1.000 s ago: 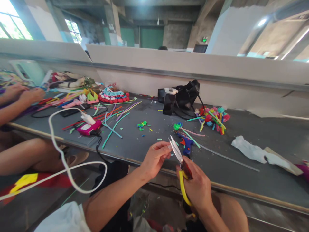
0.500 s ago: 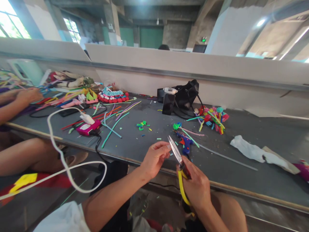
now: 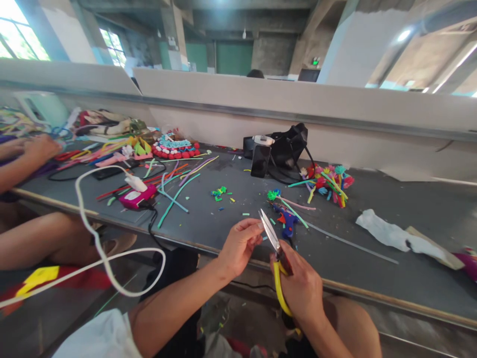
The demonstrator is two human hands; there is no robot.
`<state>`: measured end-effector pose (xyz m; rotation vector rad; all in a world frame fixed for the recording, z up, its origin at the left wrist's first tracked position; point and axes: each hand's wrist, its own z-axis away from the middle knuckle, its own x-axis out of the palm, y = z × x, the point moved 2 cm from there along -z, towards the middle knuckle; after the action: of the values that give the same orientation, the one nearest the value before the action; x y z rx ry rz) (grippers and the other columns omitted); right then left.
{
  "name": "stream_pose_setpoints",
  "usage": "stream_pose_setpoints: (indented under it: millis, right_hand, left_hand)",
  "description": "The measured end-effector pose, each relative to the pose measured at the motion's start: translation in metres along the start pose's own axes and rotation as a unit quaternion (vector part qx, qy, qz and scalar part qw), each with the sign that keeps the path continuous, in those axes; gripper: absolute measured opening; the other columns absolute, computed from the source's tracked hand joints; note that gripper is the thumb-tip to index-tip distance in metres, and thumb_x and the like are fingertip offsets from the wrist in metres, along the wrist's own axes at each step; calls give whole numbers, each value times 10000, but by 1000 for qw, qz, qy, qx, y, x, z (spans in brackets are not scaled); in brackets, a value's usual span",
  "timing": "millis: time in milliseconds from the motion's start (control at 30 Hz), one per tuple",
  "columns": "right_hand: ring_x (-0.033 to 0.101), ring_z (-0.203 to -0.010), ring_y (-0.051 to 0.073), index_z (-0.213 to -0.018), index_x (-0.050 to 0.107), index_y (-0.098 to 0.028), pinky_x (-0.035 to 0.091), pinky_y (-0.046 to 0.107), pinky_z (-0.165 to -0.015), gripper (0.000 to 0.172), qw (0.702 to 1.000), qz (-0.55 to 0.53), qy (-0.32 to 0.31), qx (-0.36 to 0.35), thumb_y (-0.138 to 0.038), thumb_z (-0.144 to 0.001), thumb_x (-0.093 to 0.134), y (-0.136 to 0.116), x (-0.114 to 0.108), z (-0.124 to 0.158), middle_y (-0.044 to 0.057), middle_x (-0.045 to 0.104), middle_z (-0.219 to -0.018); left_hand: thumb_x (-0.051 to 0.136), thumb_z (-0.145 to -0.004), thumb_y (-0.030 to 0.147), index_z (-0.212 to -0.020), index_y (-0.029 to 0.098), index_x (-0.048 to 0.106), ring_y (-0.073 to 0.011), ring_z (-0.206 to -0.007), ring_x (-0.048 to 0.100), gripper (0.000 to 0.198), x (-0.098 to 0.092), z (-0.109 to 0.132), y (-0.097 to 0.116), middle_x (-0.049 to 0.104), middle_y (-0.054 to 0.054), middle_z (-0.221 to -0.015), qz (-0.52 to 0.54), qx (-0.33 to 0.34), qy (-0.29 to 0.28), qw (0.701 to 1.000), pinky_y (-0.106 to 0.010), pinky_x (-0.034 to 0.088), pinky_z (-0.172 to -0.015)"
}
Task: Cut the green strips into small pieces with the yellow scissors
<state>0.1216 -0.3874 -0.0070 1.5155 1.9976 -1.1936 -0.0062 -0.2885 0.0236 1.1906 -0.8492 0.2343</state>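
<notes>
My right hand [image 3: 301, 281] is wrapped round the yellow handles of a pair of scissors [image 3: 271, 232], whose metal blades point up and to the left. Close to the blade tips, the fingertips of my left hand [image 3: 240, 246] are pinched together. What they hold, if anything, is too small to make out. Beyond the scissors a blue glue gun [image 3: 288, 222] lies on the table. By it rests a green and blue pipe-cleaner flower [image 3: 274, 195] with thin stems. Green and yellow snippets [image 3: 219, 192] are scattered left of that.
Pipe cleaners [image 3: 179, 199] and a magenta power adapter [image 3: 137, 197] with a white cable lie left. A phone [image 3: 260, 160], a black bag [image 3: 290, 146] and colourful flowers [image 3: 331, 184] stand behind. A co-worker's hand [image 3: 41, 149] is far left; crumpled white plastic [image 3: 382, 231] lies right.
Both hands and the scissors stay almost in place, with the right hand shifted very slightly left. The co-worker's hand has moved a little to the left.
</notes>
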Motion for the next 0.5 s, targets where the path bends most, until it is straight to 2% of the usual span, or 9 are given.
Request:
stream_pose_setpoints:
  millis: [233, 367, 500]
  right_hand:
    - [720, -682, 161, -1174, 667, -196, 505, 215, -611, 311, 997, -68, -22, 40, -343, -941, 523, 4, 3, 3, 28, 764, -916]
    - [688, -678, 138, -1098, 664, -176, 502, 193, -617, 280, 992, -106, 24, 69, -381, -936, 561, 3, -4, -2, 32, 745, -895]
    - [670, -735, 135, -1137, 657, -177, 524, 214, -730, 338, 980, -152, 79, 105, -410, -894, 636, 4, -14, -8, 35, 718, -944]
  left_hand:
    - [829, -638, 251, -703, 152, 712, -64, -495, 330, 167, 2, 2, -1, 395, 85, -446, -16, -19, 8, 1000, -242, 365, -624]
    - [824, -634, 259, -680, 153, 695, -62, -492, 326, 173, 5, 3, 1, 415, 80, -474, -22, -32, -23, 999, -241, 349, -602]
    - [818, -610, 262, -676, 145, 700, -73, -523, 389, 179, 6, 5, 0, 496, 53, -530, -87, -65, -51, 993, -251, 323, -584]
